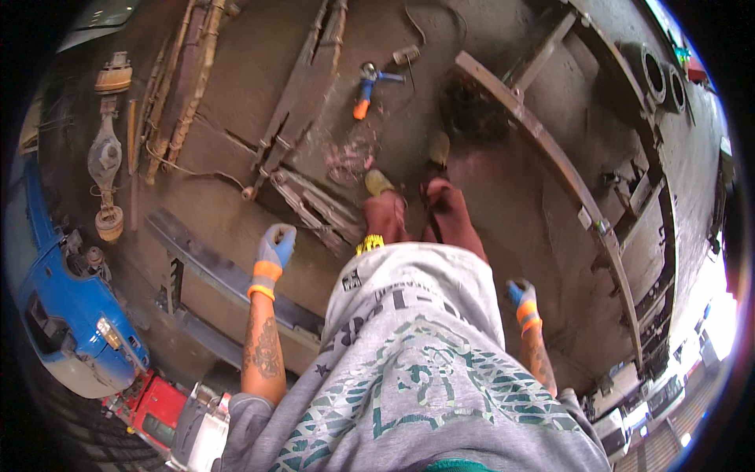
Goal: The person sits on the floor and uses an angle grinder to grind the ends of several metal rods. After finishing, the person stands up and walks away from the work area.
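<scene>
My left hand [275, 245], in a grey-blue glove with an orange cuff, is raised at my left side with its fingers curled into a loose fist. Nothing shows in it. Beside my right hip hangs my right hand [520, 296], gloved the same way. Its fingers look folded in, and no object sticks out of them. Neither hand touches anything around it. On the floor ahead of my feet lies a blue power tool [366, 90] with an orange end and a side handle, like an angle grinder. A cord with a small box [406, 55] lies just beyond it.
A long curved steel frame [550, 149] runs along my right. To my left lie a dark steel beam [212, 267], long rusty bars [189, 94] and a vehicle axle [104, 153]. Leaf-spring-like strips [311, 204] lie near my feet. A blue vehicle cab [71, 291] stands far left.
</scene>
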The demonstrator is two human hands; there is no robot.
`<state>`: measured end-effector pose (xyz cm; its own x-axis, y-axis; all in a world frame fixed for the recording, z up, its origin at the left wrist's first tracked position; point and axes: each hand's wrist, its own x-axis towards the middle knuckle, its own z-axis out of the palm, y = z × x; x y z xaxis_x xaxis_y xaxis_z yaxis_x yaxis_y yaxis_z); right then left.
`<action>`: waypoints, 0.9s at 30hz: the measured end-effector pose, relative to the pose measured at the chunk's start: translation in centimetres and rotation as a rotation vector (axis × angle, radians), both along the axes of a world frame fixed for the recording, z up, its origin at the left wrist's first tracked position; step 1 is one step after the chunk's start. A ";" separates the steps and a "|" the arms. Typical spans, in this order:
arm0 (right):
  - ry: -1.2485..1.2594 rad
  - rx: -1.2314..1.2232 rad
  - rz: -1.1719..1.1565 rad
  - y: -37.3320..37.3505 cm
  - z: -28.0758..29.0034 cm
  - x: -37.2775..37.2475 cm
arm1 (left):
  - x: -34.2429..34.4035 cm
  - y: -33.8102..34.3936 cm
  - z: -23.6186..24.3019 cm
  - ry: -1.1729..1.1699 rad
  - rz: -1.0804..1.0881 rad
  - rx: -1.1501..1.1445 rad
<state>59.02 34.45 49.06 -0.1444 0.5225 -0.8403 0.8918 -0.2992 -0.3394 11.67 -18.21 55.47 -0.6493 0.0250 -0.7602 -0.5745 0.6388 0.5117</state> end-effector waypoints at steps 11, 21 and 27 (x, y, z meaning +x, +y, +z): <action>0.077 -0.278 0.272 9.4 -3.6 -18.4 | 10.0 10.7 -7.0 -0.269 -0.043 -0.091; 0.212 -0.215 0.416 8.9 -17.5 -23.7 | 14.7 12.9 -9.2 -0.501 0.162 -0.179; 0.207 -0.320 0.884 4.0 -14.4 -25.8 | 11.6 18.6 -11.7 -0.049 -0.256 0.026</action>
<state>33.20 38.42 34.70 -0.5378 -0.0957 -0.8376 0.7708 0.3467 -0.5345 23.24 0.43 43.74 -0.5815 0.2036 -0.7877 -0.4203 0.7537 0.5052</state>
